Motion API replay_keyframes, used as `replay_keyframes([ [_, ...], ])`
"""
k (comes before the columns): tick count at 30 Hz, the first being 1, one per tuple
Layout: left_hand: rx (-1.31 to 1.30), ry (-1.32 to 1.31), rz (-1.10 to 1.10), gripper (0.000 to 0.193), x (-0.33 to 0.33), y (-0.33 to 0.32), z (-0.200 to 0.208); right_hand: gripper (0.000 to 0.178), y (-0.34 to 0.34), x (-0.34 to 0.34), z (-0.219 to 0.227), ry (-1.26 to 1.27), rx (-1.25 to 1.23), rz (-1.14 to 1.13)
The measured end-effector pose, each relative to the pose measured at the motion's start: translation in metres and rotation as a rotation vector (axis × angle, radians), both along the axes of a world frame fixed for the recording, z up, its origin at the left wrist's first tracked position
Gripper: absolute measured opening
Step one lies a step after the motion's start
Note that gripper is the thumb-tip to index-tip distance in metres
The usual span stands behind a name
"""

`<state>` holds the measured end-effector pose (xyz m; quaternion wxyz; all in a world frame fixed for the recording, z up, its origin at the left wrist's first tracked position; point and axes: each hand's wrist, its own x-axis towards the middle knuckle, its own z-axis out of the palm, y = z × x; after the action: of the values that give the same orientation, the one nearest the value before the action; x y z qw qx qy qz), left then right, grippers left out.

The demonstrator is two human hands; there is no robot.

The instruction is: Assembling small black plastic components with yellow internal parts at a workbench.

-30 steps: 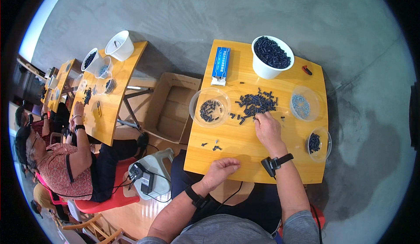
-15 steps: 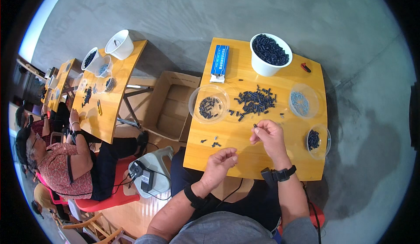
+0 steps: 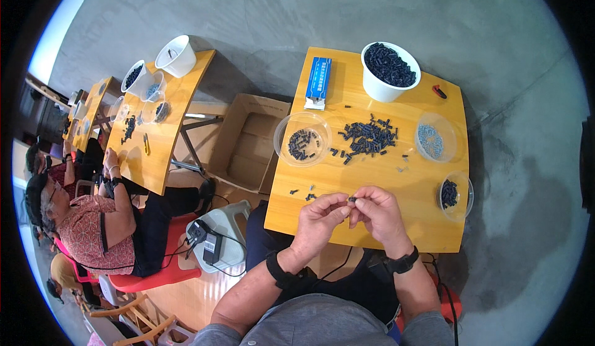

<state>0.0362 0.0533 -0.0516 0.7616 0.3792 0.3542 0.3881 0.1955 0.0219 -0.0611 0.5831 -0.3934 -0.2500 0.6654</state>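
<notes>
Over the near edge of the table, my two hands meet with the fingertips close together. A small black cylindrical piece [image 3: 352, 199] shows between them, pinched by the thumb and forefinger of my right hand [image 3: 379, 217]. The fingers of my left hand [image 3: 317, 223] are pressed together beside that piece; what they hold, if anything, is hidden. Beyond the hands lies a loose pile of small black pieces [image 3: 370, 137]. A few stray pieces [image 3: 310, 197] rest near my left hand, one of them silvery.
Around the pile stand a clear tub with black pieces [image 3: 277, 141], a tub of small silvery parts [image 3: 447, 136], another tub of black pieces [image 3: 466, 198], a full white bucket [image 3: 383, 92], a blue box [image 3: 319, 79] and a red-black tool [image 3: 439, 92]. A cardboard box [image 3: 245, 144] sits left; people work beyond.
My left hand has moved right and closed its fingers. My right hand has lowered slightly toward it, still holding the small black piece, and the fingertips have come together. The view has shifted slightly.
</notes>
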Motion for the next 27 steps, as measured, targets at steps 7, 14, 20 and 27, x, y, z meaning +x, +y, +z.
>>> replay_keyframes([
  [7,0.014,0.053,-0.011,0.016,-0.006,0.002,-0.016,0.005,-0.005,-0.011,-0.013,0.248,-0.088,0.073],
  [14,0.008,0.128,0.027,0.015,-0.004,0.007,-0.012,0.009,0.023,0.011,-0.017,-0.518,-0.114,-0.039],
  [20,-0.181,0.174,-0.083,0.010,-0.015,0.001,-0.014,0.008,0.066,0.036,-0.043,-1.437,0.072,-0.219],
  [27,-0.203,0.252,-0.133,0.009,-0.023,-0.015,-0.035,0.015,0.077,0.026,-0.050,-1.726,0.049,-0.243],
])
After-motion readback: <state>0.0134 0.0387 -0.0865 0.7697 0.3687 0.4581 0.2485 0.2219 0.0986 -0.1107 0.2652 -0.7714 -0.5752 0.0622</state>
